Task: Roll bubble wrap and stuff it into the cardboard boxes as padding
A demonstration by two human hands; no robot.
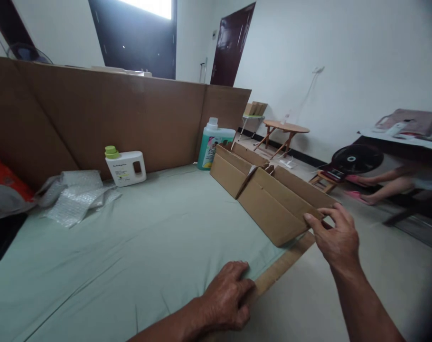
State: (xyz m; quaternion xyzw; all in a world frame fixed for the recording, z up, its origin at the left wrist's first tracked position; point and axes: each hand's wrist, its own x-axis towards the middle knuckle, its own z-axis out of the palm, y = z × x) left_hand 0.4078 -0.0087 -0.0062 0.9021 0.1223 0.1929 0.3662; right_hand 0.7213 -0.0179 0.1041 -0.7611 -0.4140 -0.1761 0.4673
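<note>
A flattened brown cardboard box (269, 194) lies along the right edge of a table covered with a pale green cloth (137, 247). My right hand (335, 237) pinches the near corner of the box, thumb on its face and fingers behind the edge. My left hand (226, 297) rests with curled fingers on the cloth at the table's near right edge, holding nothing. A white jug with a green cap (125, 166) and a teal detergent bottle (214, 142) stand at the back by a tall cardboard sheet (112, 114).
Crumpled bubble wrap (73, 194) and an orange bag (4, 183) lie at the left. Beyond the table are a round wooden table (285, 128), a black fan (356, 159) on the floor, a person's bare legs (387, 183) at the right, and a dark door (232, 42).
</note>
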